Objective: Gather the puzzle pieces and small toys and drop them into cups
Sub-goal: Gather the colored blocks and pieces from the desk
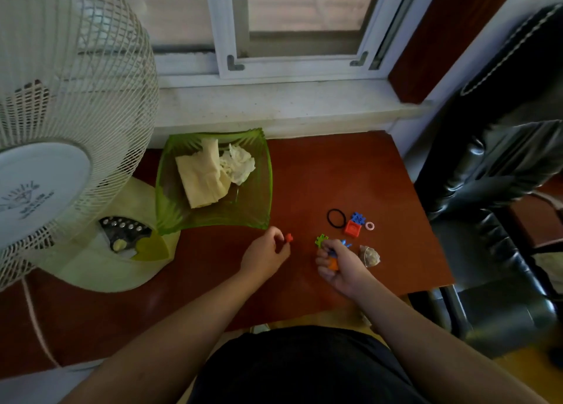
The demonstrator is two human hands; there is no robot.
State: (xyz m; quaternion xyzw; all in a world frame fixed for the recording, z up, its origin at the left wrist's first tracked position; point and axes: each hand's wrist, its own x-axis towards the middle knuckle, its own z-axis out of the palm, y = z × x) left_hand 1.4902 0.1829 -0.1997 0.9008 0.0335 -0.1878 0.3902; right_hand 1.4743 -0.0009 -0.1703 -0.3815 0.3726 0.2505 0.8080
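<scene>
On the reddish-brown worktop point(335, 172), the left hand point(264, 256) pinched a small red toy piece point(288, 238) between thumb and fingertips, just off the near right corner of a green translucent bowl point(170, 208). The right hand point(342, 265) lay a little to the right, its fingers point(323, 263) curled round a bunch of pieces: a green puzzle piece point(321, 239) stuck out at the top left of the fist, a blue piece point(345, 244) showed at the top, and an orange piece point(334, 263) sat against the palm. Just beside that hand, on its right, lay a pale, lumpy object point(369, 256) whose nature could not be made out. Farther back on the worktop a small cluster remained loose: a black elastic band point(336, 218), a blue puzzle piece point(358, 217) touching a red square block point(352, 228), and a pink ring point(369, 226) just to the right of them. The bowl held folded cream paper point(201, 179) and a crumpled white tissue point(237, 164). At the left stood a white table fan point(61, 105), its base point(106, 266) resting on the worktop next to the bowl. Behind the worktop ran a window sill point(274, 102) below a white-framed window point(292, 65), and a black chair point(499, 172) stood at the right.
</scene>
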